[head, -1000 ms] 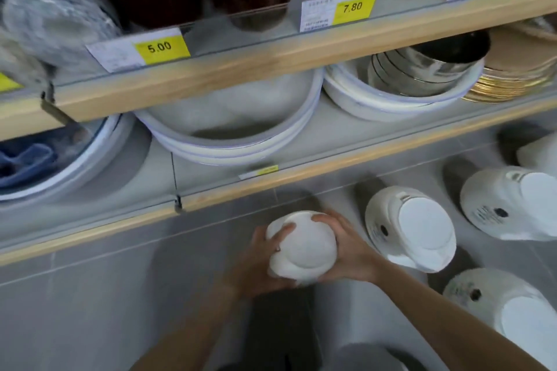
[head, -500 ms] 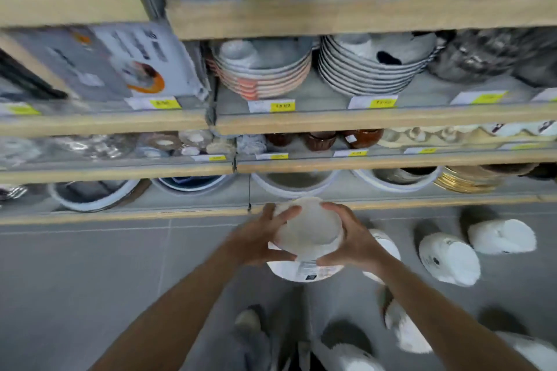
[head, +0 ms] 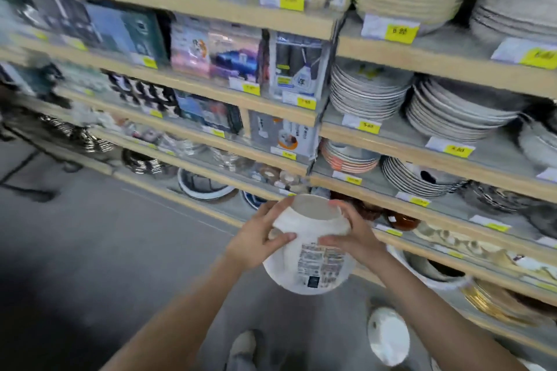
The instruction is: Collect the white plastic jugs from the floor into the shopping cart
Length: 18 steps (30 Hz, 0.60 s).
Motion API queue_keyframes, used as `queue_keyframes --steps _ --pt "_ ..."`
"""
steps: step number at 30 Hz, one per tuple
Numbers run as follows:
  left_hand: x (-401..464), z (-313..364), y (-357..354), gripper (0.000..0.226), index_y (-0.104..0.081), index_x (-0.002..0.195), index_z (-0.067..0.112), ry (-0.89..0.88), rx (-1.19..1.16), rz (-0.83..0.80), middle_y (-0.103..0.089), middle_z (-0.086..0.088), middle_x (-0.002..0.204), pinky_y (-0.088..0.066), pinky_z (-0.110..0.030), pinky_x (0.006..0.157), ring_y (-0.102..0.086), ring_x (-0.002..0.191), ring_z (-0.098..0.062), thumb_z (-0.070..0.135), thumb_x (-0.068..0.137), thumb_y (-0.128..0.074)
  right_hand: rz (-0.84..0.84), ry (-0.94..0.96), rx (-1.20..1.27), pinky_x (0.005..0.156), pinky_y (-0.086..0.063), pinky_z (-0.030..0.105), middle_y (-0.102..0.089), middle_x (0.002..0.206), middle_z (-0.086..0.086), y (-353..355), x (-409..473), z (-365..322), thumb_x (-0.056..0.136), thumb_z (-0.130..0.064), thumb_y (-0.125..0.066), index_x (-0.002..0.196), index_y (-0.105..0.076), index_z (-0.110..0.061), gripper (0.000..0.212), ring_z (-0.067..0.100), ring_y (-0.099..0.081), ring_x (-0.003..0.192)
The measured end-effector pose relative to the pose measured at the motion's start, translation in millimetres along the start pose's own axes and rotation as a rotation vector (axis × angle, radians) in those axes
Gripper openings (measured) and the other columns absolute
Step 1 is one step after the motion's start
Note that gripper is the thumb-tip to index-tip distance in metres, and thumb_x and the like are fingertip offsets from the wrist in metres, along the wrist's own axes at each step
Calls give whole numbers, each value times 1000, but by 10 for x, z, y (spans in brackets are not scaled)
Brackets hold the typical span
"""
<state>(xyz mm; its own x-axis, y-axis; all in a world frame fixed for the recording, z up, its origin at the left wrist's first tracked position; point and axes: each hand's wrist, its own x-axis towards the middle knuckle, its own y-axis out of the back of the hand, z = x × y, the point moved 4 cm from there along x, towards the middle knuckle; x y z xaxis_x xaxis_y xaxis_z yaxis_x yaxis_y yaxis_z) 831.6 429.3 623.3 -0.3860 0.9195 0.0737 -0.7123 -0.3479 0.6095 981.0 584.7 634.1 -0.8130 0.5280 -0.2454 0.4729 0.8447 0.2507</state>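
Note:
I hold a white plastic jug [head: 307,262] in front of me, well above the floor, with its open mouth turned away toward the shelves and a printed label facing me. My left hand [head: 256,239] grips its left side, and my right hand [head: 351,235] grips its right side near the rim. Another white jug [head: 388,336] lies on the grey floor at the lower right, beside my right forearm. The shopping cart is not in view.
A tall wooden shelf unit [head: 470,66] runs along the right, stacked with plates [head: 367,93], bowls and boxed goods. Grey floor [head: 99,244] stretches out to the left. My shoe [head: 244,346] shows at the bottom. A dark stand [head: 27,169] is at the far left.
I have lifted the jug off the floor with both hands and stood up. The view has swung upward and left, so higher shelves show and most floor jugs have left the frame.

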Motion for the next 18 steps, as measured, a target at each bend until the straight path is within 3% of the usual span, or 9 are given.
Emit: queue_keyframes --steps 3,5,9,13,18 --pt "-233 -81 381 63 -10 135 66 6 56 69 -35 3 144 -42 -28 99 -42 125 -15 77 80 -39 -70 17 -51 74 -47 22 -56 114 -13 -325 93 -319 34 -51 -81 115 -49 -38 88 7 -57 100" --pt "-386 -170 642 65 -8 137 64 22 116 109 -36 2 144 -41 -33 100 -45 122 -17 80 80 -35 -118 40 -97 76 -49 25 -56 117 -10 -564 166 -539 34 -53 -80 115 -48 -42 88 9 -58 100" --pt "-690 -391 1267 73 -13 145 49 81 149 196 -37 -1 141 -37 -20 95 -44 120 -15 76 81 -36 -204 104 -187 72 -47 24 -52 114 -14 -1162 375 -1004 35 -59 -76 116 -44 -46 88 9 -54 97" --pt "-1063 -736 1985 69 -17 147 39 101 146 275 -34 -2 146 -26 1 91 -42 123 -10 59 87 -45 -275 191 -215 80 -50 32 -52 120 -7 -1953 623 -1450 37 -58 -78 119 -43 -43 90 13 -56 101" --pt "-1587 -1250 2990 66 -9 141 54 122 232 327 -36 -5 145 -38 -28 99 -47 121 -20 69 83 -38 -324 258 -193 68 -47 25 -52 114 -11 -3084 870 -1962 36 -57 -75 123 -45 -36 94 8 -56 94"
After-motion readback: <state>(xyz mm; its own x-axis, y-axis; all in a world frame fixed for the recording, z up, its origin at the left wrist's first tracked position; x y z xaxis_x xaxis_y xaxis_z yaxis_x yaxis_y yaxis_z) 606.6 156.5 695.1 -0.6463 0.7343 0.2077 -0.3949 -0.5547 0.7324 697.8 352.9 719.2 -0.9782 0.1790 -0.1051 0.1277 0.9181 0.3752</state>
